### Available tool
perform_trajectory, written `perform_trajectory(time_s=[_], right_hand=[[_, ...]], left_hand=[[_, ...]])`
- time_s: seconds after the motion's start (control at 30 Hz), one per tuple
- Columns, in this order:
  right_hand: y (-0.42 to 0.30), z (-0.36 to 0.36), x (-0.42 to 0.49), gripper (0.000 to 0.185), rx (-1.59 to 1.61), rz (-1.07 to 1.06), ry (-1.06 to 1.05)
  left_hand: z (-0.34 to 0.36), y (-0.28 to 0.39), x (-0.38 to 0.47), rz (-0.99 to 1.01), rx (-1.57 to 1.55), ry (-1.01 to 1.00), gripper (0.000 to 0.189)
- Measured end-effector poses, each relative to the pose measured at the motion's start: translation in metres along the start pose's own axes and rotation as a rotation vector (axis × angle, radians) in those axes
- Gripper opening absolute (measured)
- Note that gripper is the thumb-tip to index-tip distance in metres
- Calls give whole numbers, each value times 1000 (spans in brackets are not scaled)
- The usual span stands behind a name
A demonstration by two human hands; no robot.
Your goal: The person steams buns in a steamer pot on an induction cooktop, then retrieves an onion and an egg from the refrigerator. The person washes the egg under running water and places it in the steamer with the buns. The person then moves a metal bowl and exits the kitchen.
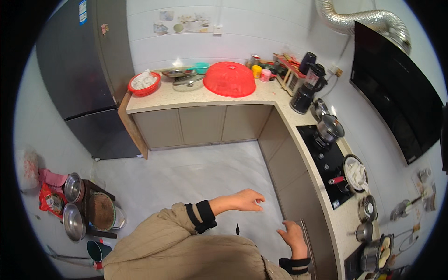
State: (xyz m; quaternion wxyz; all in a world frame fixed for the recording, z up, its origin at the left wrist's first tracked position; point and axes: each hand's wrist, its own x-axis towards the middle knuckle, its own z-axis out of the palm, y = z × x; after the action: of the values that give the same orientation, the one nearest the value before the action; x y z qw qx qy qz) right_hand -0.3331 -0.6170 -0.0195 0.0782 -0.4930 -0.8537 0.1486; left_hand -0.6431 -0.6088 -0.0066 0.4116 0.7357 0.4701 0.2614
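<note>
Over the grey marbled floor (pixel 196 175) my left hand (pixel 247 200) reaches forward, fingers loosely curled and nothing in its grasp. My right hand (pixel 293 235) is lower in the view, in front of the grey-brown cabinet doors (pixel 297 185) on the right; its thumb and fingers are apart and it holds nothing. Neither hand touches the pale countertop (pixel 323 189). On that counter, nearest to my right hand, are a small saucepan (pixel 364 231) and a large steel pot (pixel 372 257) with pale food pieces in it.
A black gas hob (pixel 327 159) carries a lidded pot (pixel 330 127) and a red-handled pan (pixel 355 175) with white cloth. Beyond stand a blender (pixel 303 96) and red dome cover (pixel 230 82). A refrigerator (pixel 80 70) is left; steel basins (pixel 74 222) and a bucket (pixel 98 251) sit lower left.
</note>
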Motion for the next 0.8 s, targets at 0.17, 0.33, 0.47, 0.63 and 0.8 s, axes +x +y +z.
perform_trajectory(time_s=[0.17, 0.33, 0.47, 0.63, 0.8], right_hand=[[-51, 14, 107, 43, 57, -188, -199], [-66, 27, 197, 44, 57, -307, -325], [-56, 25, 270, 45, 68, -341, -344], [-35, 3, 366, 47, 71, -240, -382], [-17, -11, 456, 45, -6, -183, -348]], left_hand=[[-62, -77, -42, -259, -60, 343, 40], [-134, -136, -66, -374, -245, 698, 36], [-196, -156, -56, -474, -463, 901, 33], [-286, -192, -9, -510, -640, 1104, 29], [-356, -239, 42, -425, -823, 1362, 34]])
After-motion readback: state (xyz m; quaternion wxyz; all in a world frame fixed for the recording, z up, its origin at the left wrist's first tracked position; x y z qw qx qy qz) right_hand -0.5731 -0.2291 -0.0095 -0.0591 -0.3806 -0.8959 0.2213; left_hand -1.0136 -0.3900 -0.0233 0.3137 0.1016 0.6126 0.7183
